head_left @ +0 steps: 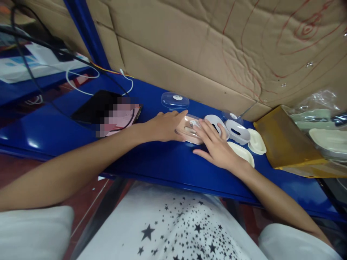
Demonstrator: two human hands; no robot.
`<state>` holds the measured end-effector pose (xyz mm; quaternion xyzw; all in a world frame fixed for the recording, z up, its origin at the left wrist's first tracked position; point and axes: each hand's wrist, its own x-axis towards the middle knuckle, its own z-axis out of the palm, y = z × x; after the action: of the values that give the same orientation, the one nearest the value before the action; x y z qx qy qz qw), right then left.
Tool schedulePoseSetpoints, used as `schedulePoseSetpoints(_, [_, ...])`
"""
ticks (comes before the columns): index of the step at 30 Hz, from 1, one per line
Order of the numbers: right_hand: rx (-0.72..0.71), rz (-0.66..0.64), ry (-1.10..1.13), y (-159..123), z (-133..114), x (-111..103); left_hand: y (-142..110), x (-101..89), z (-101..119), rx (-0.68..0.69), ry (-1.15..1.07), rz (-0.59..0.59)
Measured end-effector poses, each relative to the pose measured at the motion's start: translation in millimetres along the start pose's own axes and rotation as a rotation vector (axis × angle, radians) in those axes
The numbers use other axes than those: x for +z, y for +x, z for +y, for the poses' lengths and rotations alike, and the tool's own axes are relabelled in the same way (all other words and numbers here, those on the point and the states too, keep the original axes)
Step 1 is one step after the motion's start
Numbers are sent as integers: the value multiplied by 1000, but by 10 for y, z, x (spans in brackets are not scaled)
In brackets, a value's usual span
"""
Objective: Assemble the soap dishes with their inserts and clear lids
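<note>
A clear-lidded soap box lies on the blue table between my hands. My left hand rests against its left side, fingers curled along the lid's edge. My right hand lies flat with fingers stretched out, its fingertips on the lid's right part. A second clear lid with a round sticker lies just behind, apart from both hands.
White soap-dish parts and cream trays sit right of my right hand. A yellow-brown bag and plastic-wrapped green dishes lie at far right. A dark tablet and cables are at left. Cardboard backs the table.
</note>
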<state>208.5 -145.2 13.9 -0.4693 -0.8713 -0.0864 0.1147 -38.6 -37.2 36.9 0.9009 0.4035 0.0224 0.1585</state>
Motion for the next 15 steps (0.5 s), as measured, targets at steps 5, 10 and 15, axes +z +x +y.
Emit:
schedulePoseSetpoints(5, [-92, 25, 23, -338, 10, -57, -18, -3, 18, -59, 58, 43])
schedulePoseSetpoints(10, [-143, 70, 69, -387, -47, 17, -15, 64, -19, -117, 138, 163])
schedulePoseSetpoints(15, [-233, 120, 135, -374, -177, 35, 3, 157, -103, -22, 148, 262])
